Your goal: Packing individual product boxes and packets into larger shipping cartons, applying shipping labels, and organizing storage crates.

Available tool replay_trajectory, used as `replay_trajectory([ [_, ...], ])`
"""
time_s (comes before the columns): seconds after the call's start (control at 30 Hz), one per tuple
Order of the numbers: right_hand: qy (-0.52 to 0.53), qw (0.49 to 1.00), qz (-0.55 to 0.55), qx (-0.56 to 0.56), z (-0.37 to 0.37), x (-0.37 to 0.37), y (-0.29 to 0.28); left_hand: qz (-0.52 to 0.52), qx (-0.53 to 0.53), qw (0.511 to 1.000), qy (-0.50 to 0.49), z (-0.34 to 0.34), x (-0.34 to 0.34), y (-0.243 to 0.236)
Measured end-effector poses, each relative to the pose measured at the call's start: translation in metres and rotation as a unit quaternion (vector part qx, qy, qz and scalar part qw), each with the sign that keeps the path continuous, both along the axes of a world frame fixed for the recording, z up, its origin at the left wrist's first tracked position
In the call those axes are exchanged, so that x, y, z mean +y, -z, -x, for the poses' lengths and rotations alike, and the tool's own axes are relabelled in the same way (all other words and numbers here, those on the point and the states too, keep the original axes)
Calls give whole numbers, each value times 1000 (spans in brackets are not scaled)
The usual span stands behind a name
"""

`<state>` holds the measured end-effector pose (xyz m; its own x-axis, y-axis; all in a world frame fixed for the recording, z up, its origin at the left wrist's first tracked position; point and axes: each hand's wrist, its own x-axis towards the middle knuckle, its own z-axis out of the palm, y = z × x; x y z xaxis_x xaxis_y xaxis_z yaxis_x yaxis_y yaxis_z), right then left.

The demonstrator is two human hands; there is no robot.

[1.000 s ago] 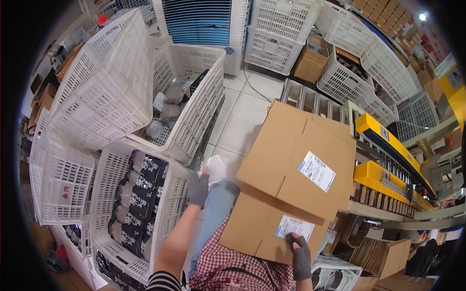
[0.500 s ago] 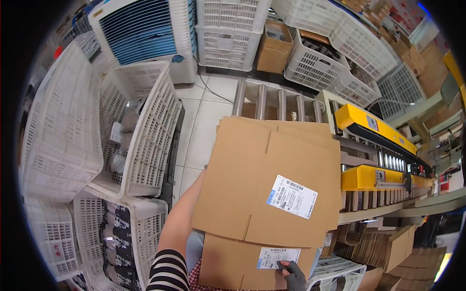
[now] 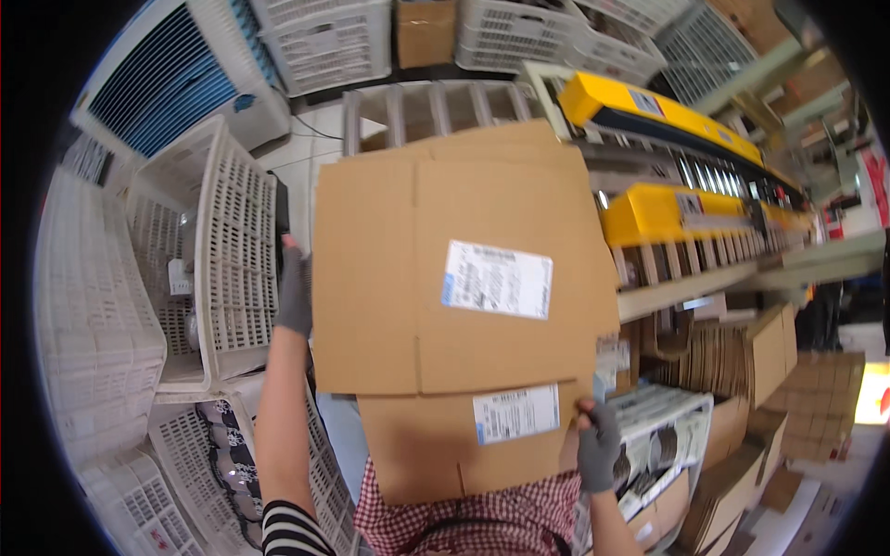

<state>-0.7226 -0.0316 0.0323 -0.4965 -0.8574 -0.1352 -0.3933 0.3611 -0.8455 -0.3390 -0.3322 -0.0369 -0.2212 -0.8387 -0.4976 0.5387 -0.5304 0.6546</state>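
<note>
A stack of flattened cardboard boxes lies in front of me, with a white label on the top sheet. A lower flattened box sticks out toward my lap and bears another label. My left hand, in a grey fingerless glove, is at the stack's left edge; one fingertip shows and its other fingers are hidden. In a matching glove, my right hand has its fingers curled at the right edge of the lower box.
White plastic crates with goods inside stand along my left, beside an air cooler. Beyond the stack runs a roller conveyor; a yellow-guarded machine is at right. More folded cartons stand upright at lower right.
My view has shifted to the right. The stack now sits straighter. My right hand has gone from the lower label to the right edge, and my left hand has come into sight at the left edge.
</note>
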Motion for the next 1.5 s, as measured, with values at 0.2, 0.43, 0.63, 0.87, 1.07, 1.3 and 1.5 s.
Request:
replay_trajectory([
  [0.2,-15,993,14,118,13,-8,5,65,-172,977,108,13,37,-73],
  [0.43,39,996,-48,58,21,-12,11,39,-121,986,111,10,43,-65],
  [0.63,-47,983,-23,178,29,-12,4,29,-109,989,99,10,56,-55],
  [0.87,-87,995,-47,29,29,-22,8,5,-133,987,92,15,52,-53],
  [1.07,-130,937,-108,-307,19,11,13,29,-76,992,99,15,50,-59],
  [1.3,-105,917,-22,-384,62,74,16,74,-109,987,95,-3,46,-68],
  [1.5,52,884,-20,-464,96,82,-10,70,-111,987,93,-13,86,-94],
])
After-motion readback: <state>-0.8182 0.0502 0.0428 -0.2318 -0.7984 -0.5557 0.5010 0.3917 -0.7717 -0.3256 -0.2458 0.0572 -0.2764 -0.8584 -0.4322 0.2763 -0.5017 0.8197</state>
